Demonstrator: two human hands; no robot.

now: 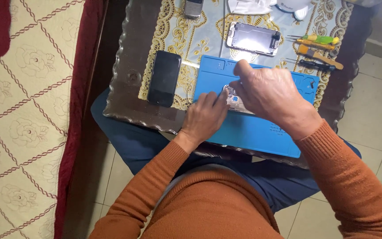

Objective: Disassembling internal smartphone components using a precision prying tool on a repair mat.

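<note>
A: What lay along the left of the frame?

B: A cream quilted cover [27, 124] with dark red trim filled that edge. Just right of it began the glass-topped table [124, 95] with its wavy rim, and under the glass a pale blue and gold patterned cloth [177, 37].

A: And on the table?

B: A black phone [164, 78] lay face up, left of centre. Beside it sat a blue work mat [248, 128], reaching toward the lower right.

A: The hands?

B: The left hand [204, 117] rested on the mat at centre frame, fingers curled, fingertips pressed against the left edge of a small opened phone body [235, 101]. It steadied the part rather than wrapping round it. The right hand [270, 95] lay over the same piece from the right, thumb raised, fingers bent down onto it. Whether it pinched a tool I could not tell; the fingers hid that.

A: So the opened phone body was where?

B: On the mat, in the middle of the frame, between the two hands and mostly covered.

A: Further right?

B: At upper centre a detached phone screen [254, 38] lay on the cloth. To its right, in the upper right, were several screwdrivers [317, 46] with coloured handles. Pale floor tiles [376, 115] showed at the right edge.
</note>
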